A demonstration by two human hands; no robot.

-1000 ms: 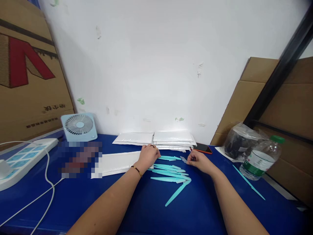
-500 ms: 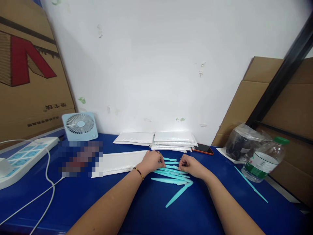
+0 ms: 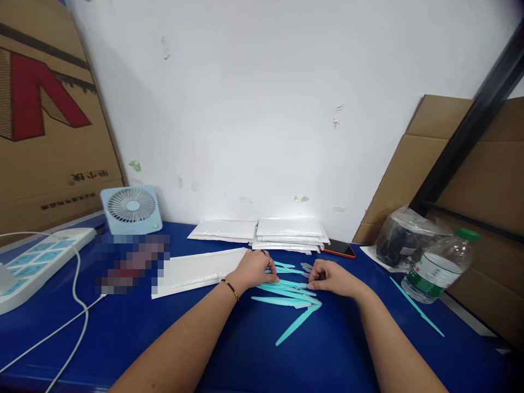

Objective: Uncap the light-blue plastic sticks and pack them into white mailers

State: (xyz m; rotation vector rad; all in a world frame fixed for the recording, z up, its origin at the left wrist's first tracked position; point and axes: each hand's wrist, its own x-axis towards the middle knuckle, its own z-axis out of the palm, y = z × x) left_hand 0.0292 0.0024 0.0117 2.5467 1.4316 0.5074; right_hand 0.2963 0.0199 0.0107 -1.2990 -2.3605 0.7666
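Turquoise eyebrow razors lie fanned, lower centre of frame. Left hand and right hand pinch near opposite ends; actual grasp cannot be told. Probably light, stiff, slick; best held mid-handle.

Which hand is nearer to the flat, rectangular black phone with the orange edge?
Right. The right hand is in front of the phone, slightly left; the left hand is farther left.

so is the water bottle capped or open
The bottle is capped: its green cap sits on the neck.
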